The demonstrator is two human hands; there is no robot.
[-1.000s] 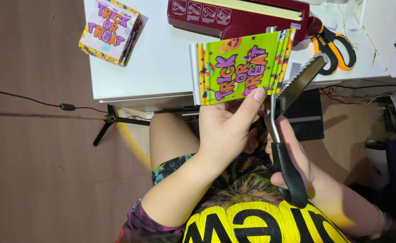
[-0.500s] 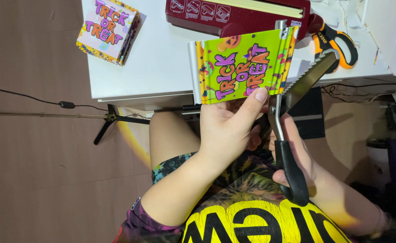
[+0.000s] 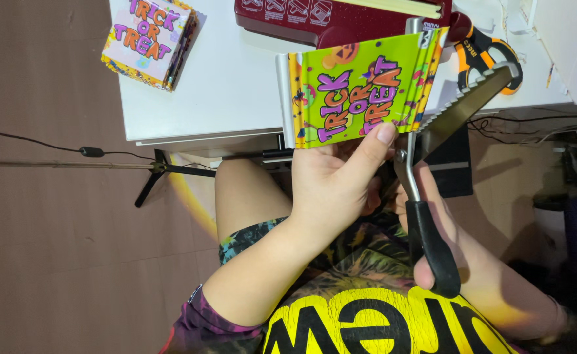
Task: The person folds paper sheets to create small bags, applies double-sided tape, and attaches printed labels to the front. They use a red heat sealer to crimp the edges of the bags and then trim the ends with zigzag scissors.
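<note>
Brown wooden floor [image 3: 46, 262] under a white desk [image 3: 197, 98]; black cable [image 3: 33, 141] trailing across, black stand legs [image 3: 170, 174] beneath, warm light on the floor.

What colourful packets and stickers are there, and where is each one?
Green packet: held up by the left hand at the table edge; flat rectangle, lime green with purple and orange lettering and a pumpkin picture.
Packet stack: upper left on the white table; purple, white and orange.
Label strip: on the dark red machine; white picture panels.
</note>
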